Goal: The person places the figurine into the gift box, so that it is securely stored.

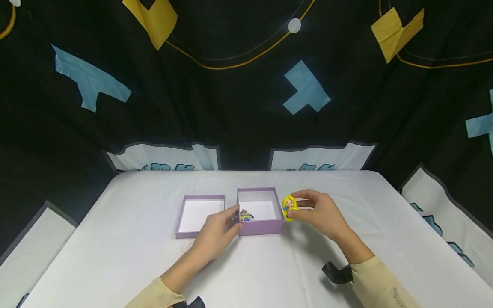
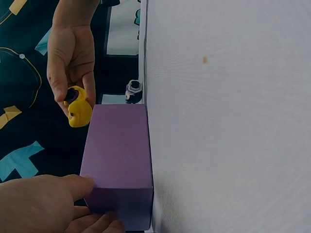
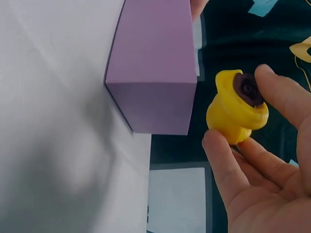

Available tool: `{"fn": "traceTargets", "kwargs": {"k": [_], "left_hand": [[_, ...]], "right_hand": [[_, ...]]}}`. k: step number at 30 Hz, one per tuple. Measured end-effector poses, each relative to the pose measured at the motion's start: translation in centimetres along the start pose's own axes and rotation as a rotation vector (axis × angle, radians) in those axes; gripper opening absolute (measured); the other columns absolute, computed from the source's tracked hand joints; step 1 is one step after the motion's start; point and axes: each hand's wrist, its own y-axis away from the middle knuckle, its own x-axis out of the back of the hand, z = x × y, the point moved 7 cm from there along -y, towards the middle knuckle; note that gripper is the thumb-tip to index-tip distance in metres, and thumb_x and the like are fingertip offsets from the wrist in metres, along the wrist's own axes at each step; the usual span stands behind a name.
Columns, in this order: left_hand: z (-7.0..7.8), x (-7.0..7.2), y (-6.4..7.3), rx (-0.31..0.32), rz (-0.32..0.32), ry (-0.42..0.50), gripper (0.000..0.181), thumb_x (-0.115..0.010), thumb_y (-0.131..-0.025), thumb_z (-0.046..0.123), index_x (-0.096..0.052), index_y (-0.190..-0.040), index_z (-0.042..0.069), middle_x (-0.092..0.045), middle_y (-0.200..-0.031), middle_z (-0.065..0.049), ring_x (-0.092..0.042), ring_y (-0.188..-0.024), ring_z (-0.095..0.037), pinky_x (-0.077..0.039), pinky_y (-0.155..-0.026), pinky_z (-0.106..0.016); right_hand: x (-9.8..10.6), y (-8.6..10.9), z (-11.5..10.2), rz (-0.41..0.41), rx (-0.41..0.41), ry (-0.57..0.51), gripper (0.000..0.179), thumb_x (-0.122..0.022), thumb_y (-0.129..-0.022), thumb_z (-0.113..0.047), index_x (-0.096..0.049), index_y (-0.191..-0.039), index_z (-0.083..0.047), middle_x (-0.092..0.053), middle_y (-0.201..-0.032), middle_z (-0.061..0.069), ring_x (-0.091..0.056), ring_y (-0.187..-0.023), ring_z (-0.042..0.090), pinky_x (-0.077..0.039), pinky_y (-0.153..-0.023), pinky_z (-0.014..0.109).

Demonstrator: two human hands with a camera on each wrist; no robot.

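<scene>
Head view, left grip: my left grip (image 1: 218, 233) holds the left end of the purple box (image 1: 261, 228), my thumb by the front corner.
Head view, right grip: my right grip (image 1: 321, 214) pinches the yellow doll (image 1: 290, 207) between thumb and fingers.
Head view, yellow doll: just beside the box's right wall, face up towards me.
Head view, inside the box: a small coloured toy (image 1: 245, 215) lies in the front left corner; its details are too small to tell.
Head view, purple lid: the shallow lid (image 1: 186, 235) lies left of the box on the white bench (image 1: 269, 273), white inside facing up.
Head view, backdrop: a black curtain (image 1: 231, 115) with blue and yellow patches hangs behind the bench.
Left wrist view, box: my thumb presses its front face, my fingers its left end; the doll shows beyond the far end.
Right wrist view, doll: I hold it clear of the bench, a gap between it and the box; my thumb touches its dark round part.
</scene>
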Motion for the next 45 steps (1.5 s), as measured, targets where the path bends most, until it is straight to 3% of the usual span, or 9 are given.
{"fn": "traceTargets", "kwargs": {"k": [5,10,14,23,27,32,38,45], "left_hand": [[0.0,-0.2,0.0,0.01,-0.011,0.021,0.052,-0.068,-0.091,0.011,-0.051,-0.138,-0.003,-0.059,-0.131,-0.016,-0.057,-0.12,-0.028,-0.049,-0.097,-0.036],[0.1,0.0,0.0,0.003,-0.006,0.023,0.051,-0.068,-0.091,0.01,-0.051,-0.137,-0.004,-0.059,-0.131,-0.016,-0.058,-0.119,-0.028,-0.05,-0.097,-0.036],[0.1,0.1,0.0,0.006,-0.008,0.016,0.051,-0.068,-0.091,0.011,-0.051,-0.138,-0.003,-0.06,-0.13,-0.016,-0.058,-0.119,-0.029,-0.05,-0.097,-0.037],[0.0,0.3,-0.2,0.007,-0.005,-0.01,0.052,-0.068,-0.091,0.013,-0.052,-0.137,-0.002,-0.061,-0.128,-0.016,-0.06,-0.117,-0.029,-0.05,-0.097,-0.04],[0.1,0.3,-0.1,0.0,-0.001,-0.019,0.052,-0.069,-0.09,0.013,-0.052,-0.137,-0.002,-0.062,-0.128,-0.015,-0.059,-0.118,-0.028,-0.05,-0.098,-0.039],[0.1,0.3,-0.1,-0.008,0.004,-0.014,0.052,-0.069,-0.09,0.012,-0.052,-0.137,-0.003,-0.061,-0.129,-0.015,-0.058,-0.119,-0.027,-0.05,-0.097,-0.037],[0.0,0.2,-0.1,-0.002,-0.006,-0.018,0.053,-0.068,-0.091,0.014,-0.051,-0.138,-0.002,-0.06,-0.131,-0.015,-0.057,-0.12,-0.027,-0.05,-0.097,-0.037],[0.0,0.1,-0.1,0.008,-0.02,-0.022,0.054,-0.068,-0.091,0.017,-0.05,-0.14,0.0,-0.06,-0.131,-0.013,-0.057,-0.12,-0.026,-0.049,-0.099,-0.038]], "right_hand": [[-0.4,-0.1,-0.1,0.016,-0.009,-0.007,0.056,-0.086,-0.072,-0.037,-0.067,-0.123,-0.02,-0.065,-0.121,-0.002,-0.06,-0.115,0.023,-0.057,-0.087,0.039],[-0.8,-0.4,-0.8,0.0,0.035,0.022,0.062,-0.085,-0.074,-0.04,-0.064,-0.13,-0.023,-0.061,-0.127,-0.001,-0.058,-0.118,0.024,-0.052,-0.094,0.047],[-1.3,-1.0,-1.4,-0.007,0.102,0.043,0.063,-0.085,-0.075,-0.038,-0.063,-0.132,-0.022,-0.061,-0.128,0.0,-0.059,-0.116,0.023,-0.053,-0.093,0.047],[-3.0,-2.2,-2.0,-0.069,0.278,0.082,0.059,-0.084,-0.079,-0.025,-0.063,-0.13,-0.006,-0.063,-0.123,-0.002,-0.062,-0.108,0.016,-0.056,-0.086,0.029],[-3.7,-2.4,-2.0,-0.1,0.334,0.125,0.061,-0.084,-0.078,-0.027,-0.062,-0.13,-0.005,-0.063,-0.124,-0.002,-0.064,-0.106,0.014,-0.054,-0.09,0.03],[-4.1,-2.4,-2.4,-0.098,0.403,0.266,0.062,-0.084,-0.077,-0.033,-0.064,-0.131,-0.01,-0.064,-0.124,-0.003,-0.065,-0.106,0.014,-0.052,-0.096,0.039],[-4.7,-2.7,-2.5,-0.125,0.406,0.361,0.063,-0.084,-0.076,-0.036,-0.064,-0.131,-0.014,-0.063,-0.129,-0.003,-0.053,-0.125,0.022,-0.043,-0.105,0.048],[-4.9,-3.7,-2.3,-0.101,0.334,0.46,0.064,-0.086,-0.072,-0.041,-0.066,-0.129,-0.019,-0.065,-0.125,-0.004,-0.048,-0.122,0.025,-0.043,-0.1,0.053]]}}
